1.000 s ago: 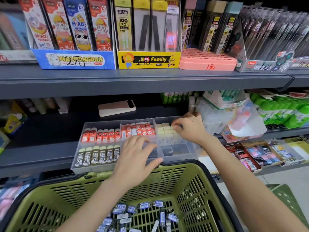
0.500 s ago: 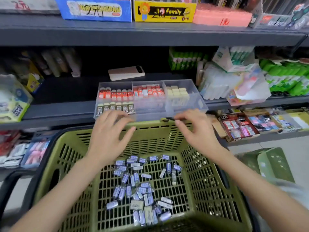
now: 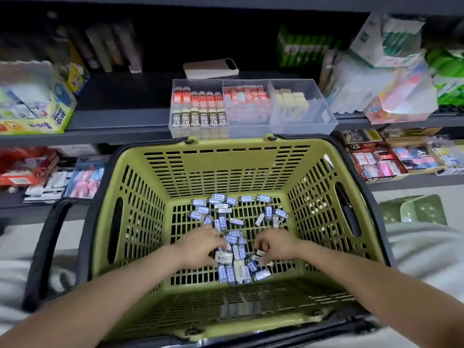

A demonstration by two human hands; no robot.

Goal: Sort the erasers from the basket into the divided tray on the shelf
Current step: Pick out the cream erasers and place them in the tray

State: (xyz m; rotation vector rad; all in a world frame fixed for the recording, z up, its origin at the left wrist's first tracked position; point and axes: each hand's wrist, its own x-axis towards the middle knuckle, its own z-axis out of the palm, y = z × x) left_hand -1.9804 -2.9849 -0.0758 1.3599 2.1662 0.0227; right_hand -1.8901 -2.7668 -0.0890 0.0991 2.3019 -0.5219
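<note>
A green slotted basket [image 3: 233, 169] sits in front of me with several blue-and-white sleeved erasers [image 3: 226, 212] scattered on its floor. Both my hands are down in the pile near the basket's front. My left hand [image 3: 200, 247] curls its fingers round a white-labelled eraser [image 3: 224, 257]. My right hand [image 3: 275, 244] pinches a small eraser [image 3: 259, 254] at its fingertips. On the shelf beyond the basket stands the clear divided tray [image 3: 324, 116]. It holds red-sleeved erasers [image 3: 198, 96], 2B erasers [image 3: 198, 119] and cream erasers [image 3: 291, 101] in separate compartments.
A beige phone-like slab [image 3: 211, 68] lies behind the tray. A glue box [image 3: 37, 114] stands on the shelf at left, plastic-wrapped packs [image 3: 376, 91] at right. Lower shelves hold boxed erasers [image 3: 376, 162]. The basket's black handles [image 3: 50, 247] hang at its sides.
Both hands dropped from the basket's far rim, just below the tray, down into the eraser pile. My view tilted downward, so the upper shelf has left the frame.
</note>
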